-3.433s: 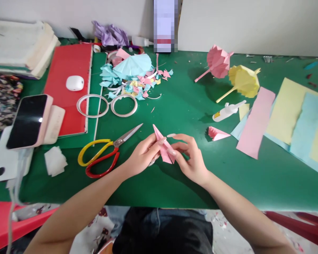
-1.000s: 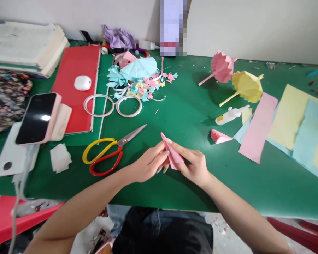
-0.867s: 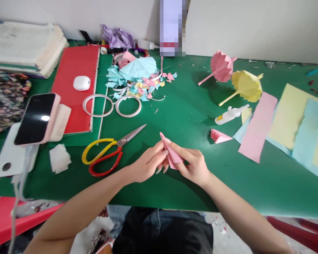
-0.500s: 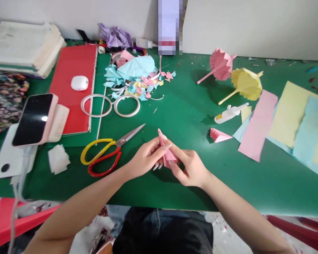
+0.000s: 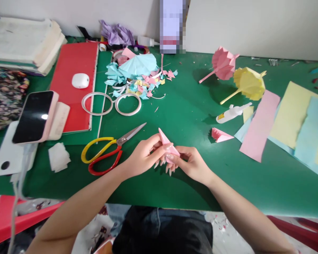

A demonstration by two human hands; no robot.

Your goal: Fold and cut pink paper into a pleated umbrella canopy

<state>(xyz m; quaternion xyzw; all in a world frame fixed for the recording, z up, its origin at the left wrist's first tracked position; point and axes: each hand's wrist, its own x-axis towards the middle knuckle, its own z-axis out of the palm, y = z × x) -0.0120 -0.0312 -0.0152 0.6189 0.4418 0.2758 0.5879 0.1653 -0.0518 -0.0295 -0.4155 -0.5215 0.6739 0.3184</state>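
Note:
A folded piece of pink paper (image 5: 164,138), narrowing to a point at its far end, is held above the green table between both hands. My left hand (image 5: 149,153) grips its left side, thumb on top. My right hand (image 5: 189,161) pinches the lower right part, with its other fingers curled beneath. To the left lie scissors (image 5: 119,141) with one yellow and one red handle, blades slightly apart or closed, I cannot tell. Right of the hands rests a second pleated pink paper piece (image 5: 221,135).
Pink (image 5: 224,63) and yellow paper umbrellas (image 5: 249,84) stand at the back right, near a white glue bottle (image 5: 231,113) and coloured paper sheets (image 5: 288,116). Paper scraps (image 5: 143,83), two tape rolls (image 5: 127,104), a red folder (image 5: 72,70) and a phone (image 5: 34,116) lie leftward.
The pink paper has turned so its folded face shows differently. My right hand has shifted its fingers from the paper's upper edge down to its lower right corner.

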